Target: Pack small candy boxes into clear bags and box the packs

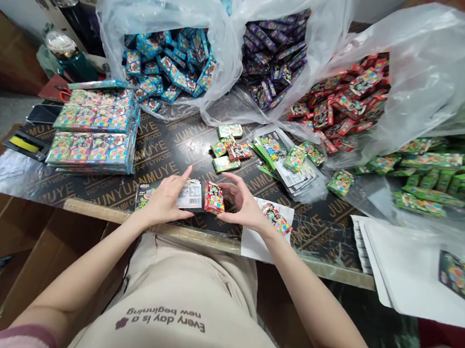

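Note:
My left hand (168, 199) lies with fingers spread over a flat printed card (194, 194) with a barcode, near the front edge of the dark table (168, 150). Just right of the card stands a small red box (214, 197). My right hand (242, 204) curves around the box's right side, thumb at its lower corner, and holds it. Beyond my hands are a few loose green boxes (225, 165) and a red one (241, 151). Another red packet (276, 218) rests on white paper (259, 243), partly behind my right wrist.
Plastic bags of blue (180, 74), purple (270, 50) and red boxes (348, 97) line the back. Green packs (444, 174) spread at right. Stacked wrapped packs (91, 151) stand left, near flasks (73, 10). Printed cards (298, 178) lie right of centre; white sheets (421, 277) overhang the front.

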### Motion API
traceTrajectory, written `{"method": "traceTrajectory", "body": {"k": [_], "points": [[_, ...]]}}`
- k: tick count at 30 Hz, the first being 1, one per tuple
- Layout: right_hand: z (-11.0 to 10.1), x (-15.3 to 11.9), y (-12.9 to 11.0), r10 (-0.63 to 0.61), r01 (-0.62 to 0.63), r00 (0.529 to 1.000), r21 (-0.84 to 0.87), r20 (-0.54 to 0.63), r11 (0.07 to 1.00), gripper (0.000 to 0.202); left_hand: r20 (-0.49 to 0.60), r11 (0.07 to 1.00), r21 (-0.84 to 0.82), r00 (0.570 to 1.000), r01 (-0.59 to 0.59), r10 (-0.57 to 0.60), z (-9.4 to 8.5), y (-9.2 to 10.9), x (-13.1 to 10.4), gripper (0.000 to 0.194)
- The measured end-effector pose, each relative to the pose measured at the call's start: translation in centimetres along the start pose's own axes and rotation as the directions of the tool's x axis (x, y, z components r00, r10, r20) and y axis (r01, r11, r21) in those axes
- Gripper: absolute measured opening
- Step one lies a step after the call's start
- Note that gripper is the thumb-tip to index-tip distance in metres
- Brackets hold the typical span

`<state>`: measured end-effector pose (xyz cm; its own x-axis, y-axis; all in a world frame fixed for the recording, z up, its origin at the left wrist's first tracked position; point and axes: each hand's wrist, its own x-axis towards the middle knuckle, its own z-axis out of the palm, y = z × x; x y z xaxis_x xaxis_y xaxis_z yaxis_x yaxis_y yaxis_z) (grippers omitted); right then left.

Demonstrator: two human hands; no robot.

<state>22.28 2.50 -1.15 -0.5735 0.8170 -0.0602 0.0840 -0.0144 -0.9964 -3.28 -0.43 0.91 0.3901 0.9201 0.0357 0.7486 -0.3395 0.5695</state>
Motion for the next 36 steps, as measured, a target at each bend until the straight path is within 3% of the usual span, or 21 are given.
{"method": "traceTrajectory", "body": {"k": [5,8,10,13,16,19,24,27,29,31,34,36], "points": [[0.0,0.3,0.5,-0.038,0.038,0.999,0.000,-0.005,0.999,0.096,-0.002,1.000,0.005,1.000,-0.003,0.003,0.0,0.0,-0.1,0.123],[0.0,0.1,0.0,-0.095,0.083,0.994,-0.193,-0.056,0.978,0.085,-0.002,1.000,0.015,1.000,-0.005,0.005,-0.1,0.0,-0.1,0.123],[0.2,-0.1,-0.7,-0.171,0.112,0.981,-0.448,-0.092,0.887,0.075,-0.004,0.999,0.029,1.000,-0.018,0.018,-0.1,0.0,-0.1,0.123],[0.7,-0.4,-2.1,-0.215,0.162,0.977,-0.689,0.008,0.707,0.068,-0.013,0.997,0.056,0.998,-0.056,0.057,0.1,0.1,-0.1,0.123],[1.0,-0.5,-2.7,-0.183,0.222,0.974,-0.695,0.131,0.684,0.069,0.008,0.995,0.043,0.996,-0.085,0.085,0.4,0.3,0.1,0.122],[0.9,-0.3,-2.4,-0.229,0.286,0.958,-0.643,0.173,0.710,0.072,0.032,0.994,0.022,0.994,-0.105,0.105,0.6,0.3,0.3,0.121],[0.9,0.1,-1.9,-0.263,0.227,0.964,-0.631,0.038,0.742,0.082,-0.022,0.997,0.038,0.997,-0.074,0.075,0.6,0.1,0.5,0.124],[0.4,1.4,-1.4,-0.230,0.185,0.973,-0.619,0.007,0.763,0.064,-0.002,0.996,0.072,0.998,-0.060,0.060,0.8,-0.2,0.5,0.125],[-0.5,2.8,-0.8,-0.252,0.099,0.963,-0.739,-0.099,0.666,0.053,0.031,0.994,0.108,0.999,-0.036,0.033,1.0,-0.2,0.6,0.124],[-1.8,4.5,-0.2,-0.263,0.008,0.956,-0.881,-0.133,0.473,0.052,0.105,0.983,0.179,0.994,-0.033,0.014,1.0,0.0,0.9,0.117],[-3.3,6.6,0.5,-0.189,0.032,0.982,-0.987,0.001,0.160,0.053,0.254,0.943,0.306,0.966,-0.128,0.049,0.9,0.6,1.4,0.097],[-3.7,7.4,0.5,-0.133,0.094,0.987,-0.996,0.092,0.011,0.039,0.330,0.913,0.354,0.941,-0.202,0.080,0.8,1.2,1.8,0.082]]}}
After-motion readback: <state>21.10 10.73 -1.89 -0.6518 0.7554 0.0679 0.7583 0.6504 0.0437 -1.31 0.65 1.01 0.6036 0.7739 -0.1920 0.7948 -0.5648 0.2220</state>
